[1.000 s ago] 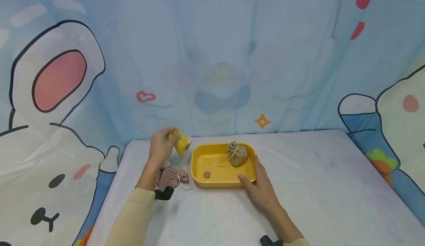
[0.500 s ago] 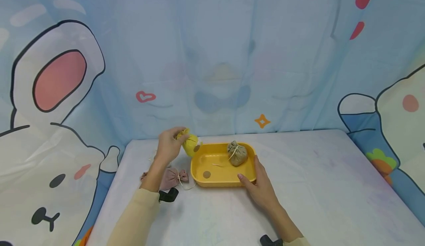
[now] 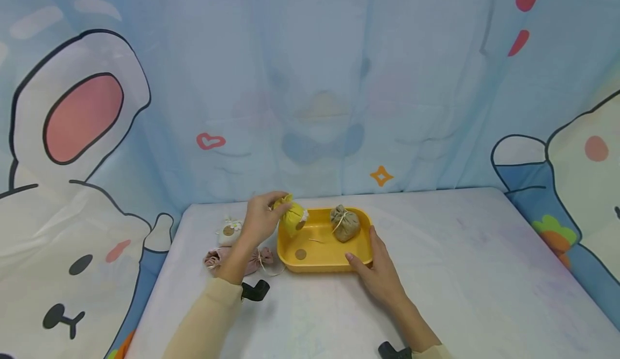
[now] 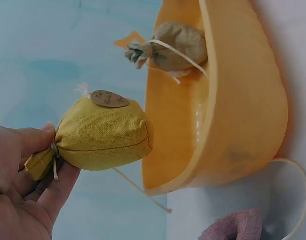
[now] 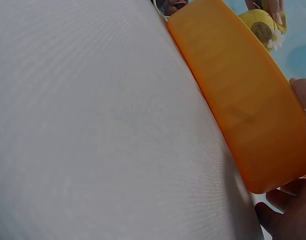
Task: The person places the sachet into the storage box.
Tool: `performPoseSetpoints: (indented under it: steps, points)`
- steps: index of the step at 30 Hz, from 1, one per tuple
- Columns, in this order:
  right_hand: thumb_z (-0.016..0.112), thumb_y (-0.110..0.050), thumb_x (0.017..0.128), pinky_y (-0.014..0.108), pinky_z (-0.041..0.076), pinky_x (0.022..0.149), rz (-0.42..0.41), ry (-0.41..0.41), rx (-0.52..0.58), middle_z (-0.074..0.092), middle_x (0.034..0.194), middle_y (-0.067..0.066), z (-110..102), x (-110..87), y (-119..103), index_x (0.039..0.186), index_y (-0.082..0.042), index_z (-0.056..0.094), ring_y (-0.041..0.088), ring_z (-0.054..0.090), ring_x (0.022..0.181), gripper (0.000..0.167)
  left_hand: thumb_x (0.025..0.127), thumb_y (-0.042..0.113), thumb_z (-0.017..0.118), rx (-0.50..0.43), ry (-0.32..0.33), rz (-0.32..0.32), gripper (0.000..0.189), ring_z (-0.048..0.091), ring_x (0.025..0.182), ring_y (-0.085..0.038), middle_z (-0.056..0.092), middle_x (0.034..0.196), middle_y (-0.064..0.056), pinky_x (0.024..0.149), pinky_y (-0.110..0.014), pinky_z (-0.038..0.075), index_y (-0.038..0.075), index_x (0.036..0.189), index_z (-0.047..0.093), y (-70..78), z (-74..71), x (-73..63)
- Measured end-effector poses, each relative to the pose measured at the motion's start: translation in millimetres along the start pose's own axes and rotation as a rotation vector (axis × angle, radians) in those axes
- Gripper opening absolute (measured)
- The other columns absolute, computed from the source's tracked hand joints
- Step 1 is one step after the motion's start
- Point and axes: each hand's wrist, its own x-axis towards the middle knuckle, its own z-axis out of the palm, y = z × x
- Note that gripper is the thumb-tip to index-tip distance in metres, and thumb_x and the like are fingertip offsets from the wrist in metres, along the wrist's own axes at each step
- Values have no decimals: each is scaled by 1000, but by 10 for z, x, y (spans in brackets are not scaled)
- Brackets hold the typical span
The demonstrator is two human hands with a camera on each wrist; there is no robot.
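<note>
My left hand pinches a yellow drawstring pouch by its tied neck and holds it over the left end of a yellow plastic bin. In the left wrist view the pouch hangs sideways, with a brown oval tag and a loose cord. My right hand grips the bin's right end, thumb at the front rim; in the right wrist view some fingers reach under its corner. A grey-green tied pouch sits at the right inside the bin. A round brown tag lies on its floor.
Left of the bin lie a pink pouch with a trailing cord and a small white pouch with flowers and a brown tag. My left forearm partly covers the pink one. A printed blue curtain stands behind the white table.
My left hand has carried the yellow pouch rightward, from beside the bin to over its left end. The white pouch has come into view behind my arm. The right hand keeps its place.
</note>
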Motion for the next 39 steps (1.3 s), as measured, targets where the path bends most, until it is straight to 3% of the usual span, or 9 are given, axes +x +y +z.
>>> performPoseSetpoints:
  steps: [8,12,15,23,31,38,39]
  points:
    - [59,-59,101,63,19,126,9,-2,-10,13,174,20,2,0,1,168,-12,0,42,18,159,101,102,21,68,-9,-77,36,32,66,122,-28,72,132,-10,93,-44,58,8,132,72,12,166,-8]
    - [60,-59,100,63,19,126,12,-1,-9,14,174,20,3,-9,-3,168,-12,1,43,18,159,102,103,21,67,-9,-117,51,32,66,103,-23,72,131,-10,80,-37,54,9,133,71,43,266,-5]
    - [60,-59,100,63,19,126,14,-2,-8,13,174,20,5,-11,-4,168,-13,0,42,17,159,102,103,20,67,-15,-140,48,32,63,94,-22,72,131,-10,78,-35,53,9,133,71,69,348,1]
    - [61,-60,99,62,19,127,23,-6,-6,14,174,20,19,-11,-6,169,-14,1,42,17,160,103,103,23,67,-30,-181,40,32,67,121,-22,72,133,-7,101,-43,56,11,132,72,109,556,-4]
    - [62,-61,98,64,21,125,10,0,0,15,173,21,16,-10,-26,169,-13,1,43,20,159,105,102,21,69,-30,-199,64,30,65,94,-19,74,128,-6,86,-37,53,12,130,73,170,649,-42]
    - [61,-60,99,63,20,126,17,-2,-15,15,173,21,6,-3,-24,168,-12,1,43,19,159,103,102,25,69,11,-242,65,32,69,109,-17,74,129,-3,89,-35,56,14,131,73,231,654,-48]
    - [61,-60,99,63,20,126,17,-3,-15,14,173,21,6,-4,-28,168,-12,1,43,19,159,103,102,26,69,16,-252,69,32,69,104,-17,74,129,-3,86,-35,56,14,131,74,238,659,-48]
